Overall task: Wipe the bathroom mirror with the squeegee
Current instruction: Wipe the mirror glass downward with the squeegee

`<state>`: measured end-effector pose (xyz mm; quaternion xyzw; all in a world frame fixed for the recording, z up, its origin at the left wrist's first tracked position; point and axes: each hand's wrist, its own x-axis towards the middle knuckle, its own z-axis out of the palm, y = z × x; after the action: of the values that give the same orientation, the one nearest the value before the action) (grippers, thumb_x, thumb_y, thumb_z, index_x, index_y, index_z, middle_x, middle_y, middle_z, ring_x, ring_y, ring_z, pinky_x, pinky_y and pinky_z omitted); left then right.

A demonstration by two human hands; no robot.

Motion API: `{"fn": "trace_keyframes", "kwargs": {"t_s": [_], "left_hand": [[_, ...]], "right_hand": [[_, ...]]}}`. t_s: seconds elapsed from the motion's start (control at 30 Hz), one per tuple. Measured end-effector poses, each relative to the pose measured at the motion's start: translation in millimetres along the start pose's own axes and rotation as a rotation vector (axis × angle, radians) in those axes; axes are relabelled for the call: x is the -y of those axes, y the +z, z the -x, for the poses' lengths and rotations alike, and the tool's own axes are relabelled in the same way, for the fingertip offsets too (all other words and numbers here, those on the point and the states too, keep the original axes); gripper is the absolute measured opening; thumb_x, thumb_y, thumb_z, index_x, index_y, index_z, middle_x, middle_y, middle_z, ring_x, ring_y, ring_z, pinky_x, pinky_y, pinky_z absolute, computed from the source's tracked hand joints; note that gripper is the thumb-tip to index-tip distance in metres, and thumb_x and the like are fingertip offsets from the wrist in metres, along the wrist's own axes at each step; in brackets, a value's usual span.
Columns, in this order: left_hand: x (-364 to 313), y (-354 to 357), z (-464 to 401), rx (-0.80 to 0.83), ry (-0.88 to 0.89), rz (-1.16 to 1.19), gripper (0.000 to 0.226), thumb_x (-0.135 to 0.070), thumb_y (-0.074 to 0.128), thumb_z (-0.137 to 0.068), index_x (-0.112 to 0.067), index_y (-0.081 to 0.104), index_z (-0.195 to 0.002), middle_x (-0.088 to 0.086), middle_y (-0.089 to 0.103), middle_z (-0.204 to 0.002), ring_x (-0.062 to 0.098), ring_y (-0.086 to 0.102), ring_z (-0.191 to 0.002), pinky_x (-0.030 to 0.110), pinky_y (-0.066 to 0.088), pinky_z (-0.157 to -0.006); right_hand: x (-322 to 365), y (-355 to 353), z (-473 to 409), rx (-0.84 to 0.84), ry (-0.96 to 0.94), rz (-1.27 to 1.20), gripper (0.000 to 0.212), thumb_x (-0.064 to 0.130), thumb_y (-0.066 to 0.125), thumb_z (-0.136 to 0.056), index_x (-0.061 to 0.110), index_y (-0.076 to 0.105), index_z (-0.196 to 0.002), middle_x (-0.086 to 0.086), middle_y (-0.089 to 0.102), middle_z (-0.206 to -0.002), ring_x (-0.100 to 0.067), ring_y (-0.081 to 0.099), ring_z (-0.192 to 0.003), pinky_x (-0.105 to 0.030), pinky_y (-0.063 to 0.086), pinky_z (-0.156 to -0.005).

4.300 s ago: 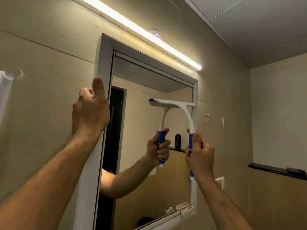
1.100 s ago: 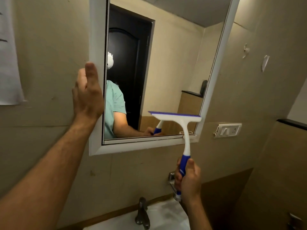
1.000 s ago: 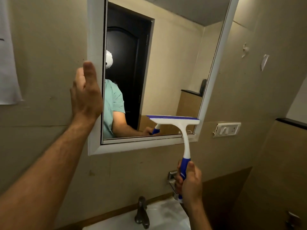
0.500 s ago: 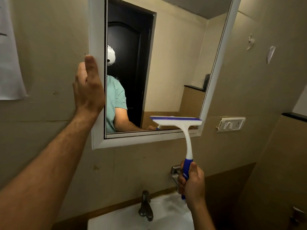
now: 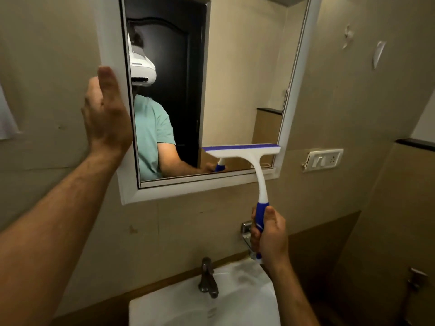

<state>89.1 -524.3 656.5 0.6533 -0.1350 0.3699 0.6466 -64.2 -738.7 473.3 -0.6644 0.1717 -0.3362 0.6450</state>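
Note:
The white-framed mirror hangs on the beige wall above the sink. A white squeegee with a blue blade edge and blue grip lies with its blade level against the glass at the lower right, just above the bottom frame. My right hand is closed round the blue grip, below the mirror. My left hand is flat with straight fingers against the frame's left side and holds nothing. The glass reflects a person in a green shirt and a dark door.
A white sink with a metal tap sits directly below. A switch plate is right of the mirror, with two wall hooks above it. A dark ledge runs at far right; white cloth hangs at far left.
The squeegee has come down from the mirror's top right to just above the bottom frame. My left hand slid lower on the frame and its fingers straightened out.

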Motion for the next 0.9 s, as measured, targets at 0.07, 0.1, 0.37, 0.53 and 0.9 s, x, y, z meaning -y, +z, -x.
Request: {"fn": "trace_keyframes", "kwargs": {"t_s": [0.07, 0.1, 0.37, 0.53, 0.9], "left_hand": [[-0.7, 4.1, -2.2, -0.001, -0.001, 0.024, 0.033, -0.043, 0.021, -0.102, -0.039, 0.037, -0.073, -0.023, 0.039, -0.073, -0.031, 0.037, -0.058, -0.009, 0.025, -0.058], [-0.6, 5.4, -1.0, 0.008, -0.002, 0.035, 0.033, -0.043, 0.021, -0.102, -0.038, 0.036, -0.073, -0.023, 0.039, -0.073, -0.031, 0.038, -0.057, -0.009, 0.026, -0.058], [8.3, 2.6, 10.2, 0.028, 0.008, 0.04, 0.032, -0.04, 0.023, -0.103, -0.04, 0.038, -0.075, -0.027, 0.039, -0.077, -0.036, 0.036, -0.061, -0.012, 0.022, -0.06], [7.1, -1.2, 9.6, 0.025, -0.001, 0.041, 0.029, -0.038, 0.022, -0.103, -0.035, 0.049, -0.094, -0.026, 0.039, -0.079, -0.033, 0.038, -0.062, -0.012, 0.024, -0.059], [9.9, -0.9, 8.3, 0.043, 0.008, 0.051, 0.041, -0.041, 0.021, -0.102, -0.015, 0.052, -0.11, -0.019, 0.05, -0.082, -0.019, 0.049, -0.07, -0.008, 0.032, -0.057]], "right_hand": [[-8.4, -2.2, 6.0, -0.006, 0.019, 0.015, 0.039, 0.04, 0.027, -0.1, 0.012, 0.053, -0.088, -0.003, 0.045, -0.059, -0.009, 0.041, -0.044, -0.021, 0.036, -0.042], [-13.5, -3.4, 10.3, -0.008, 0.027, 0.021, 0.039, 0.04, 0.028, -0.1, 0.012, 0.053, -0.088, -0.004, 0.045, -0.06, -0.009, 0.04, -0.044, -0.021, 0.036, -0.042], [10.2, 13.5, 14.6, 0.023, -0.017, -0.126, 0.043, 0.048, 0.03, -0.097, 0.014, 0.055, -0.089, 0.003, 0.045, -0.05, -0.009, 0.038, -0.04, -0.024, 0.033, -0.04], [-18.9, 25.2, 25.0, 0.03, 0.057, -0.092, 0.047, 0.045, 0.028, -0.098, 0.005, 0.053, -0.097, -0.004, 0.046, -0.059, -0.011, 0.039, -0.043, -0.022, 0.034, -0.039], [15.5, 76.4, 35.1, 0.125, -0.136, -0.049, 0.048, 0.054, 0.03, -0.081, 0.014, 0.055, -0.088, -0.004, 0.047, -0.061, -0.014, 0.041, -0.049, -0.027, 0.035, -0.046]]}}
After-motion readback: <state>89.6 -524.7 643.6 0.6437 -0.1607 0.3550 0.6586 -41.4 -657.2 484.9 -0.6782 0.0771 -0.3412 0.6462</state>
